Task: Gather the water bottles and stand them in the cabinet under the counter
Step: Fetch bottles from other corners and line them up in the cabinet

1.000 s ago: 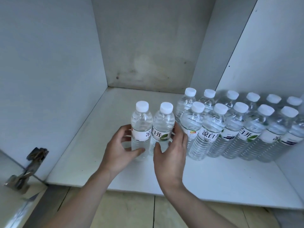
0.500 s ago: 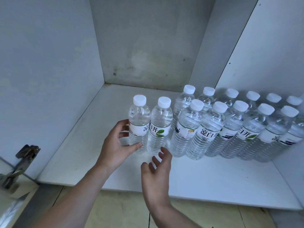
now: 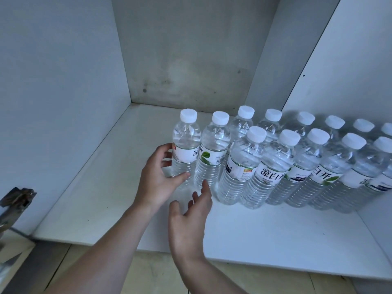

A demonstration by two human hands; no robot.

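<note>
Step in hand, by my read: seating the two newest bottles at the left end of the rows, mid-frame.

Left hand (image 3: 158, 177) is curled around the leftmost bottle (image 3: 185, 149), thumb across its ribbed lower body, fingers behind at label height. That bottle stands upright on the cabinet floor (image 3: 101, 187).

Right hand (image 3: 187, 221) holds nothing: fingers relaxed, slightly spread, one fingertip touching or nearly touching the base of the second bottle (image 3: 213, 153); contact unclear.

The other bottles (image 3: 275, 166) stand in two rows running to the right edge of the frame, caps on, bodies touching or nearly so. The far end is cut off by the frame, so no full count.

Next move, as I judge it: let go with the left, check that the pair sits flush against its neighbours, pull both hands out low and straight toward the bottom of the frame.

Room: lower left and centre of the floor is bare, plenty for more rows. Front shelf edge runs across the bottom of the frame, with the front-row bases well back from it. Door hinge (image 3: 14, 200) juts at far left, so keep the left forearm off it.
</note>
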